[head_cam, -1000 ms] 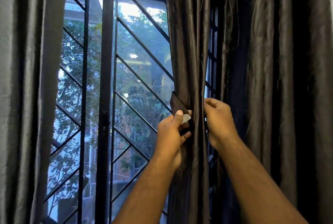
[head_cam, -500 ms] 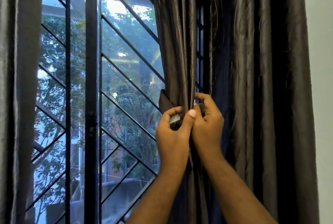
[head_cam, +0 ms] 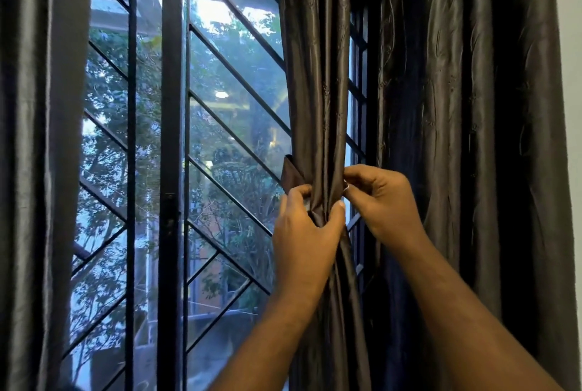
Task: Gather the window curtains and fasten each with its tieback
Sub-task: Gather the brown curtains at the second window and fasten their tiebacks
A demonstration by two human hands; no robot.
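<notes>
2 hands are raised at 1 gathered curtain [head_cam: 318,91], which hangs as a narrow bundle before the right part of the window [head_cam: 220,101].

Left hand [head_cam: 304,227]: fingers and thumb are curled round the bundle from the front, gripping it at its narrowest point.

Right hand [head_cam: 378,198]: the fingertips pinch a small pale tab [head_cam: 345,186] at the bundle's right edge. What the tab joins to is hidden.

Tieback [head_cam: 291,172]: a dark brown band shows at the bundle's left edge, just above the left hand, and runs under that hand's fingers.

Room: the window carries a dark metal grille [head_cam: 239,82] of upright and slanting bars, with 1 broad dark frame post [head_cam: 171,139]. Green trees [head_cam: 119,145] and pale daylight show beyond the glass. 1 grey curtain [head_cam: 37,170] hangs loose at the far left. 1 dark patterned curtain [head_cam: 456,107] hangs loose on the right, just beside a pale wall [head_cam: 571,44].
</notes>
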